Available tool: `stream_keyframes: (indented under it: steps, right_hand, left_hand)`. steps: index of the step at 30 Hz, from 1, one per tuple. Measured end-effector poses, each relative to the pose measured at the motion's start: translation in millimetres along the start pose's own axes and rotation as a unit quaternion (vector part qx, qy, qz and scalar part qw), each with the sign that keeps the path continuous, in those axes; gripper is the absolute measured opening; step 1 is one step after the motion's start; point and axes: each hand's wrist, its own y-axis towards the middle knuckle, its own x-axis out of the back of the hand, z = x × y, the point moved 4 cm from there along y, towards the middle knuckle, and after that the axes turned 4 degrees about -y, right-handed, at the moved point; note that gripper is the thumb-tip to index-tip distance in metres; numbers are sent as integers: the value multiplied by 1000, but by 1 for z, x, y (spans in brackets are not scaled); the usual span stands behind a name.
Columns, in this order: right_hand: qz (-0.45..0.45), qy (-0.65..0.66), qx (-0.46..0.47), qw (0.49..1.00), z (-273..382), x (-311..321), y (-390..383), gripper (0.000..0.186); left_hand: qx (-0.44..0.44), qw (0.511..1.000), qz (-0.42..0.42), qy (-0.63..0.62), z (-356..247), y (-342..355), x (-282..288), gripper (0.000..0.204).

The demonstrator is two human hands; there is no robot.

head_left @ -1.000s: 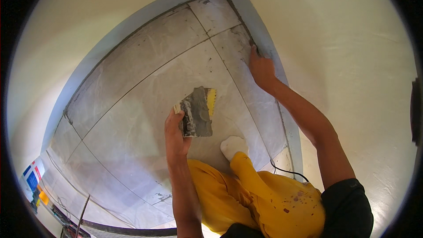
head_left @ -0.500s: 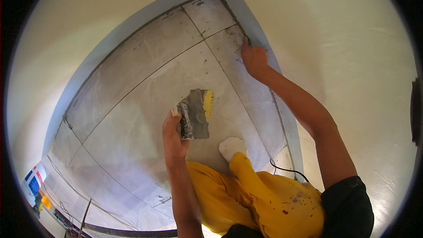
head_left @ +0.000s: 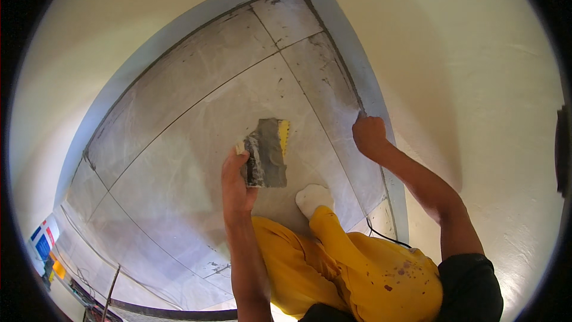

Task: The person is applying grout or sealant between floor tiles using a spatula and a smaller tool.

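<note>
My left hand (head_left: 238,180) grips a flat notched trowel (head_left: 256,167) by its near left side, above the floor tiles. Wet grey mortar (head_left: 273,154) coats the trowel's face, and a yellow toothed strip (head_left: 284,134) shows along its right edge. My right hand (head_left: 370,137) is closed against the joint where the floor meets the right-hand skirting (head_left: 368,83). Whatever its fingers hold is hidden, with only a dark bit at the fingertips. Dark grey mortar (head_left: 339,59) fills the joint from the far corner down to these fingertips.
Large pale tiles (head_left: 214,125) with thin dark joints cover the floor. My white-covered foot (head_left: 314,200) rests near the trowel. A black cable (head_left: 384,235) lies by the right skirting. At lower left are a white cable (head_left: 104,256), a dark bar (head_left: 173,313) and a printed bag (head_left: 43,241).
My right hand has drawn back toward me along the right skirting, with a longer strip of dark mortar visible beyond it. My left hand and the trowel have barely shifted.
</note>
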Motion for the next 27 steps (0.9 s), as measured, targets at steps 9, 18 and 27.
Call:
stream_keyframes:
  steps: [9,18,27]
  right_hand:
    - [-17,543,251,801,43,137,-79,70]
    - [-190,477,282,810,30,131,-71,46]
    - [-101,580,246,770,37,125,-65,34]
  left_hand:
    - [113,993,25,4,19,-5,-14,34]
    - [102,993,43,-34,20,-5,-4,30]
    - [111,993,10,50,35,-3,-2,31]
